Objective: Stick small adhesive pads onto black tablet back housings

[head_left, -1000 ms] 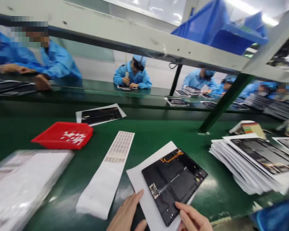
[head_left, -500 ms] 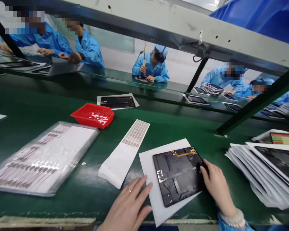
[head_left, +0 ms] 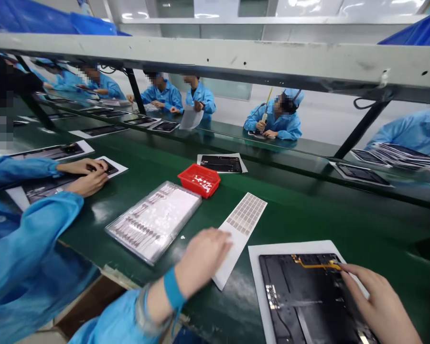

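Observation:
My left hand (head_left: 208,255), slightly blurred, reaches over the white backing strip of a sticker sheet (head_left: 249,210). Its fingers stretch forward, with nothing visible in them; whether they touch the strip I cannot tell. At the lower right, my right hand (head_left: 383,298) grips the right edge of an opened black tablet housing (head_left: 308,286), thumb and forefinger close to the orange flex cable (head_left: 317,265). Under the housing lies a white paper sheet (head_left: 254,258). The housing's lower end is cut off by the frame.
A clear tray (head_left: 179,229) of small wired parts lies left of the stickers. Behind it are a red bin (head_left: 198,179) with white bits and another housing (head_left: 222,164) on paper. A co-worker's hands (head_left: 88,177) work at the left. A shelf beam (head_left: 215,55) crosses above.
My view has turned left, bringing the neighbouring co-worker into sight. My left hand has gone from beside the housing's paper to over the sticker strip. My right hand stays at the housing's edge.

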Demonstrator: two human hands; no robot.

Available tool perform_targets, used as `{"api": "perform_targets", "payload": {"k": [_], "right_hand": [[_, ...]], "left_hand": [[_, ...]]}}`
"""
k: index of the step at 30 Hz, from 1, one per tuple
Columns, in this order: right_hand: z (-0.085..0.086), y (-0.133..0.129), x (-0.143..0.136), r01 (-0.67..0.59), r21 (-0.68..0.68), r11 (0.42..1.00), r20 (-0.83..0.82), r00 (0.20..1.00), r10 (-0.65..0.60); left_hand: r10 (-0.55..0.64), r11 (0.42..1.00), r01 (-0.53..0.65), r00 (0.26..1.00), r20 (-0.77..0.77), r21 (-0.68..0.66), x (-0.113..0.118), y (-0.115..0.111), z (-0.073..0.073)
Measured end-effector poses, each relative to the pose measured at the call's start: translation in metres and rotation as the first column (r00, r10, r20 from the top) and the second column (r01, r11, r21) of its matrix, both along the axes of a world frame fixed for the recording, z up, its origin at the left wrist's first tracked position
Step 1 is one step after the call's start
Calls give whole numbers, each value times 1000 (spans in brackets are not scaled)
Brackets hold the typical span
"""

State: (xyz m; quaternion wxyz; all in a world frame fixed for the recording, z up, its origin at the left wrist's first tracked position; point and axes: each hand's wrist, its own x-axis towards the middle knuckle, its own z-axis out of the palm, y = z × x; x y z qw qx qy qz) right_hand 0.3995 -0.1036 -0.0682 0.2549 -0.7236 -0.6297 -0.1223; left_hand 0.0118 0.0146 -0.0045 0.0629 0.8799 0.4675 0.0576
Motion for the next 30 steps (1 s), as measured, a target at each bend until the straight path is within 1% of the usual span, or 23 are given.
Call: {"api": "perform_targets", "payload": {"k": [1,2,3,5,8,11,13,16,19,21,23,25,30], "right_hand": [[6,6,-15,-69,22,997,-2,998,69],[11,12,-30,-138,31,990,-2,990,138],[17,18,-47,-198,27,980,-5,980,199],[29,29,-78,-290,-13,957,-22,957,290],[46,46,-116,-402,-90,911,-26,915,401],[59,74,-143,-475,-178,862,3,875,484],[63,101,-157,-491,-294,820,14,856,517],[62,148,-172,-505,-451,736,4,824,567],[59,189,-183,-511,-566,646,-30,796,604],[57,206,-188,-490,-642,589,-46,792,609],[56,213,-192,-457,-696,554,-46,799,600],[55,214,-194,-424,-727,540,-40,811,584],[56,209,-193,-398,-741,541,-33,826,562]], "left_hand": [[86,996,-86,996,-29,-4,1,15,3],[130,991,-131,990,-47,-12,3,28,3],[143,989,-145,988,-63,-28,7,39,-1],[103,992,-108,992,-73,-63,16,50,-13],[8,994,-15,998,-67,-110,22,49,-27],[-82,992,76,995,-49,-104,17,33,-29],[-144,986,140,989,-37,-87,10,21,-28],[-257,964,254,965,-45,-77,-3,10,-28],[-356,933,352,933,-49,-74,-13,11,-29],[-376,926,373,926,-39,-62,-15,14,-28],[-367,930,365,930,-28,-41,-15,16,-28],[-344,939,343,939,-20,-20,-13,16,-29],[-241,970,241,970,-14,19,-5,15,-31]]}}
